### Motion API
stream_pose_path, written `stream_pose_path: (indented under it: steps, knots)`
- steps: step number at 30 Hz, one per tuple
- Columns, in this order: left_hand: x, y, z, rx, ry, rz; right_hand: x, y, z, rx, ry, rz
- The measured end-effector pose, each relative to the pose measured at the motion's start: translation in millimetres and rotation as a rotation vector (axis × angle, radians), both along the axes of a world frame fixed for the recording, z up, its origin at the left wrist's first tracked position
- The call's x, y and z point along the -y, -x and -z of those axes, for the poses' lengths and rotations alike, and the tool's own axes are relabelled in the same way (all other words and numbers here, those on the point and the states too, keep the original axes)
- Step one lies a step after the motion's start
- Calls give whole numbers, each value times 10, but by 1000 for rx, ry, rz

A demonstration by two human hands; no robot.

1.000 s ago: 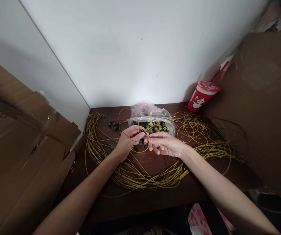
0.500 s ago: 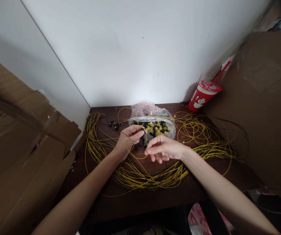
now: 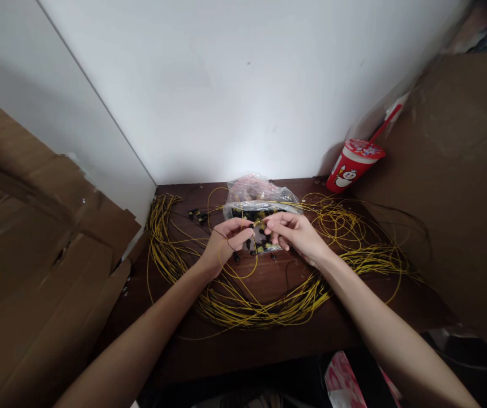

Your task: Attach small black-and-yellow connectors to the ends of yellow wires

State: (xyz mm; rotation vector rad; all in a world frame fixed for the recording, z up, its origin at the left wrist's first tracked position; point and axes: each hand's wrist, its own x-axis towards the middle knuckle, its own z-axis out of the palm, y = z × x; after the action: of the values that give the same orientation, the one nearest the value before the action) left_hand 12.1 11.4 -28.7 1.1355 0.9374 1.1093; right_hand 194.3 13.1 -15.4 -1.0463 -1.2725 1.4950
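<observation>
My left hand (image 3: 224,243) is closed in a pinch in front of the plastic bag (image 3: 250,190), with a thin yellow wire (image 3: 243,276) looping below its fingertips. A dark wire crosses the back of that hand. Just right of it, my right hand (image 3: 297,235) is also pinched, its fingertips close to the left ones over the bag's mouth. What the right fingers hold, if anything, is too small to make out. Small black and yellow parts (image 3: 250,215) fill the bag's opening, partly hidden behind both hands.
A long bundle of yellow and black wires (image 3: 260,320) curves across the brown tabletop (image 3: 235,360). Looser wire coils (image 3: 337,224) lie at the right. Several black pieces (image 3: 198,216) sit left of the bag. A red cup (image 3: 351,167) stands back right; cardboard (image 3: 35,272) flanks the left.
My right hand has moved up and away from me, from the hanging yellow wire to beside the left fingertips at the bag. The left hand has barely moved.
</observation>
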Motion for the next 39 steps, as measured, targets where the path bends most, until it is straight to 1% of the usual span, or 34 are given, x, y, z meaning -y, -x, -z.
stream_pose_path:
  steps: [2, 6, 15, 18, 22, 27, 30, 33, 39]
  knots:
    - [18, -1, -16, -57, -13, -4, 3, 18, 13, 5, -23, -18]
    - [47, -2, -56, -115, -41, 7, 13, 51, 34, 5, -22, -32]
    - [44, 2, -60, -151, -101, 37, 41, 67, -1, -63, 17, -50]
    - [45, 1, -64, -151, -95, 43, 43, 67, -4, -45, -11, -44]
    - [45, 5, -58, -139, -82, 43, 44, 70, -4, 39, -88, -20]
    - [54, 11, -64, -132, -91, 50, 52, 79, 14, 143, -204, -26]
    - [56, 13, -63, -139, -90, 59, 53, 76, 52, 246, -308, -16]
    - [52, 13, -50, -151, -83, 65, 57, 68, 80, 368, -444, 13]
    - [40, 8, -39, -132, -66, 51, 76, 62, 51, 503, -645, 45]
